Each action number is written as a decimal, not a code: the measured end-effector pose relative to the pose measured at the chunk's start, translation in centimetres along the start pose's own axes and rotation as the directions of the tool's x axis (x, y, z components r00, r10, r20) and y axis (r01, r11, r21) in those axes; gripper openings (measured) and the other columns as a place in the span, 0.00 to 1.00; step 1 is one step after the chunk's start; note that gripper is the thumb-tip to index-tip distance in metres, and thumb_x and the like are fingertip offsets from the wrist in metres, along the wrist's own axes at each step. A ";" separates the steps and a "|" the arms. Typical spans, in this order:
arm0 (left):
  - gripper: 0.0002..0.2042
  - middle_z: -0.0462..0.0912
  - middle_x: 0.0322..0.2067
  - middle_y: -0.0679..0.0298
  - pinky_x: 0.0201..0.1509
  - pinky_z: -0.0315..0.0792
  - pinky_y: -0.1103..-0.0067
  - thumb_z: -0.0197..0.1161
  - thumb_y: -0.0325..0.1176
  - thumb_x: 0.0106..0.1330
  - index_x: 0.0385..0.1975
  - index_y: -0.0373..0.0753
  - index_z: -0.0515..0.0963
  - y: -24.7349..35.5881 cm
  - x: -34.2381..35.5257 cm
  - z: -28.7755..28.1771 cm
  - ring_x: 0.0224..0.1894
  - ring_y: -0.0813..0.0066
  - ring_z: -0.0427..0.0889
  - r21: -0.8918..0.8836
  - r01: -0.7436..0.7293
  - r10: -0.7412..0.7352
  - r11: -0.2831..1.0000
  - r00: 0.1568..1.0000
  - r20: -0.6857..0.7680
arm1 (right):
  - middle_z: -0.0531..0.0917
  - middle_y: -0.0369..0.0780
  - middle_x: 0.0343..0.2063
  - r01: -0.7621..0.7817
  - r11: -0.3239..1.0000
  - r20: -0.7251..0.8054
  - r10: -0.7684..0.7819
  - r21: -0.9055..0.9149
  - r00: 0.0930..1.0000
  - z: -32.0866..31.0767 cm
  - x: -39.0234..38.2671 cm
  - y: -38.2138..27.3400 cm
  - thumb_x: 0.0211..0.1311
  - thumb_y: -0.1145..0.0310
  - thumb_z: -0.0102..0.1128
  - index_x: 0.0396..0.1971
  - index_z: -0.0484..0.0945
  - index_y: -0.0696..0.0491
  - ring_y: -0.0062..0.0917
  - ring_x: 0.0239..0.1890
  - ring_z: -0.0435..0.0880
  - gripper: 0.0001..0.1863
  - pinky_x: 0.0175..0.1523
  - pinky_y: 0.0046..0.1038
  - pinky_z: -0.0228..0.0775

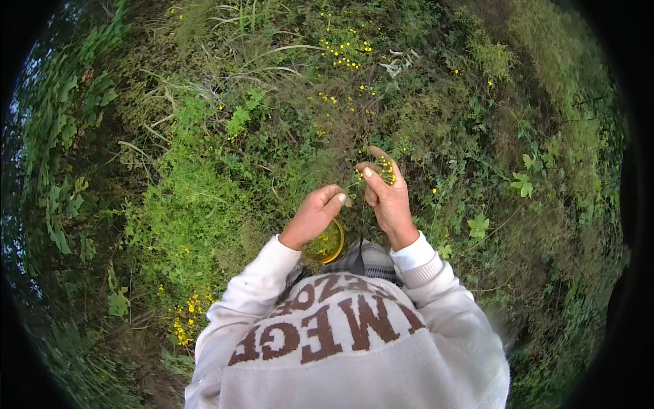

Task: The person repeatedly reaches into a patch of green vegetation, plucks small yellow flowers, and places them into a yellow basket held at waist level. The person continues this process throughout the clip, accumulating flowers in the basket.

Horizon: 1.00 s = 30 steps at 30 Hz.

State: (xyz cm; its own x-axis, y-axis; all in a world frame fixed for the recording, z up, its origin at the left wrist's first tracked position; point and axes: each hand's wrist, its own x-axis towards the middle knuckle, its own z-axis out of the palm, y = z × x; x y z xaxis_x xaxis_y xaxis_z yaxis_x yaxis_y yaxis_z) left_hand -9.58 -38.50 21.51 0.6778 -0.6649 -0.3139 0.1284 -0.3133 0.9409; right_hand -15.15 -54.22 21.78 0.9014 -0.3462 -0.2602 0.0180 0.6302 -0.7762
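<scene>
I'm looking at a small sprig of yellow flowers [386, 170], just past centre toward two o'clock, pinched between thumb and fingers of the right hand [386, 194]; that hand is closed on the sprig, palm turned inward. At nine o'clock from it, close by, the left hand [317, 215] has its fingers curled with the thumb pressed along them; I cannot tell whether it grips a stem. Directly below the hands, at six o'clock, I see the yellow rim of a bowl [335, 244], partly hidden by the left wrist. White knitted sleeves [255, 286] run down to the lower edge. More yellow blossoms [347, 54] dot the greenery at twelve o'clock.
</scene>
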 end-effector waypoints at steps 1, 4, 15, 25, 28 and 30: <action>0.11 0.71 0.24 0.70 0.35 0.65 0.82 0.51 0.35 0.66 0.34 0.32 0.72 -0.2 -0.2 -0.1 0.29 0.83 0.67 0.026 -0.013 0.013 1.000 1.000 0.004 | 0.79 0.37 0.34 -0.018 1.000 0.012 0.018 0.005 1.000 -0.1 -0.1 -0.1 0.58 0.70 0.58 0.56 0.61 0.54 0.08 0.15 0.61 0.27 0.17 0.12 0.51; 0.11 0.70 0.22 0.68 0.32 0.64 0.82 0.51 0.36 0.66 0.31 0.33 0.72 -0.6 -1.2 -0.6 0.27 0.83 0.66 0.123 -0.008 0.009 0.992 1.000 -0.004 | 0.77 0.36 0.28 -0.093 0.996 0.055 0.093 0.002 0.994 -0.1 -0.5 -0.2 0.58 0.69 0.59 0.52 0.65 0.54 0.08 0.14 0.60 0.22 0.17 0.11 0.50; 0.14 0.58 0.14 0.61 0.21 0.57 0.77 0.55 0.34 0.63 0.20 0.34 0.64 0.2 -6.0 -2.3 0.17 0.76 0.56 0.326 -0.184 0.153 0.927 0.981 0.117 | 0.57 0.25 0.09 -0.345 0.936 0.170 0.351 -0.065 0.921 -0.7 -3.5 -0.5 0.64 0.58 0.51 0.13 0.60 0.47 0.08 0.09 0.50 0.20 0.13 0.14 0.41; 0.15 0.59 0.12 0.62 0.20 0.57 0.77 0.53 0.37 0.65 0.18 0.36 0.64 0.9 -7.2 -1.3 0.14 0.77 0.58 0.250 -0.188 0.142 0.950 0.971 0.191 | 0.56 0.26 0.09 -0.351 0.927 0.082 0.363 -0.131 0.928 -1.1 -4.6 -2.4 0.64 0.58 0.50 0.12 0.58 0.48 0.09 0.10 0.48 0.22 0.13 0.14 0.39; 0.15 0.59 0.12 0.62 0.20 0.57 0.77 0.53 0.37 0.65 0.18 0.36 0.64 0.8 -7.5 -1.1 0.14 0.78 0.58 0.212 -0.197 0.163 0.957 0.973 0.165 | 0.57 0.26 0.10 -0.361 0.922 0.076 0.374 -0.140 0.924 -1.2 -4.8 -1.9 0.64 0.59 0.51 0.13 0.59 0.47 0.08 0.10 0.48 0.21 0.13 0.14 0.40; 0.16 0.59 0.12 0.62 0.20 0.57 0.77 0.53 0.37 0.65 0.18 0.35 0.64 0.7 -7.8 -1.0 0.14 0.78 0.58 0.224 -0.164 0.129 0.961 0.978 0.165 | 0.56 0.26 0.10 -0.370 0.915 0.080 0.386 -0.161 0.919 -1.2 -4.7 -2.0 0.64 0.58 0.51 0.13 0.59 0.47 0.08 0.10 0.48 0.21 0.13 0.14 0.40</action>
State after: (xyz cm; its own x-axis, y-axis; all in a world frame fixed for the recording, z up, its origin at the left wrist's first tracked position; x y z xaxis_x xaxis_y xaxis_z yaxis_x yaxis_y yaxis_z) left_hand -14.09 -32.83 24.72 0.5603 -0.8022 -0.2064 -0.1499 -0.3433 0.9272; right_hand -19.96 -54.71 23.87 0.8702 -0.0194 -0.4923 -0.3866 0.5925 -0.7068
